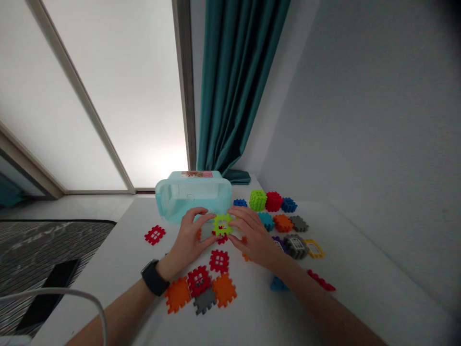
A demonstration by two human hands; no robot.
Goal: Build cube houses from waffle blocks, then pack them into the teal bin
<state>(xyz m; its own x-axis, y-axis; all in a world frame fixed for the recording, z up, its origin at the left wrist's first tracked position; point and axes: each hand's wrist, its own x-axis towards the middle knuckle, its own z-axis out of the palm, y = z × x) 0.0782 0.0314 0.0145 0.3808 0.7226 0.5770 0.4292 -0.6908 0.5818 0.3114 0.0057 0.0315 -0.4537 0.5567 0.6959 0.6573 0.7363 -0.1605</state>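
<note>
Between my two hands is a yellow-green interlocking tile (222, 224) with a window cut-out and notched edges, raised above the white table. My left hand (192, 236), wearing a dark watch (154, 278) on its wrist, pinches the left side with thumb and fingers. The fingers of my right hand (254, 238) close on the opposite side. Partly hidden behind the held piece is a red tile (223, 239). Nearer to me lie a red window tile (219, 261), another red tile (199, 280), two orange tiles (224, 290) and a grey tile (205, 302).
A translucent aqua bin (163, 202) lies on its side behind my hands. Stacks in green (258, 200), red (274, 201), blue, orange and grey stand at the right, near a yellow window frame (314, 249). One red tile (155, 235) lies alone at the left. A white cable (72, 291) crosses the lower left.
</note>
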